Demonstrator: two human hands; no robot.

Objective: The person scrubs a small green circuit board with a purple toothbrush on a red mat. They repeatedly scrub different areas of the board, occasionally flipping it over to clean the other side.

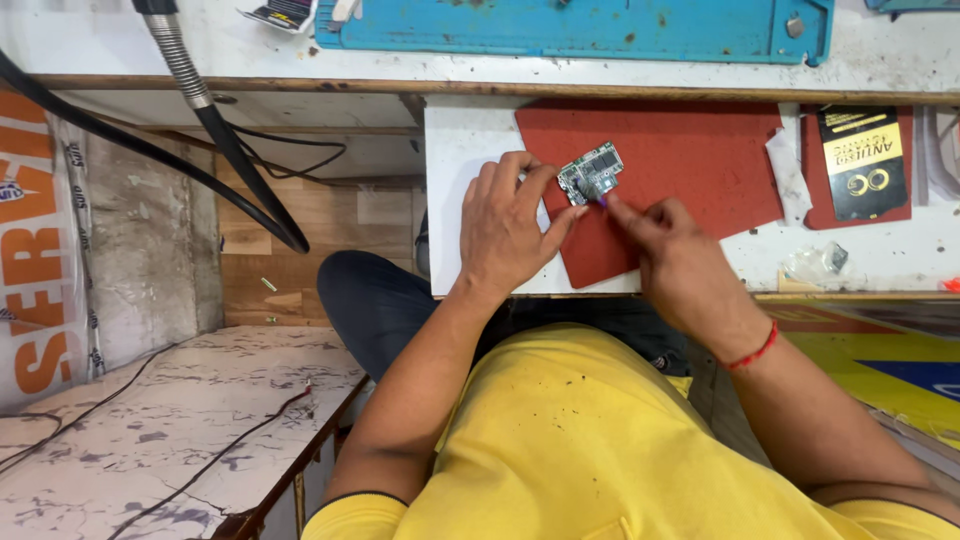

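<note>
I see a black packet (pixel 862 163) with yellow label, upright rectangle, far right on bench | clear crumpled plastic bag (pixel 818 264) just below it | white banner (pixel 40 250) with orange lettering, left wall.

Looks like you're sitting at a small electronics repair bench, the phone-fixing kind of shop. You've got a red work mat (pixel 680 170) on a white pull-out shelf (pixel 460 190), with a little green circuit board (pixel 590 172) on it. A blue silicone repair mat (pixel 570 25) lies on the far counter, and a flexible metal hose (pixel 185 70) with black cables hangs at the far left (hot-air station maybe, can't tell). The scuffed wooden counter edge (pixel 300 88) and the marble-pattern slab (pixel 170 420) near left say cramped stall.
</note>
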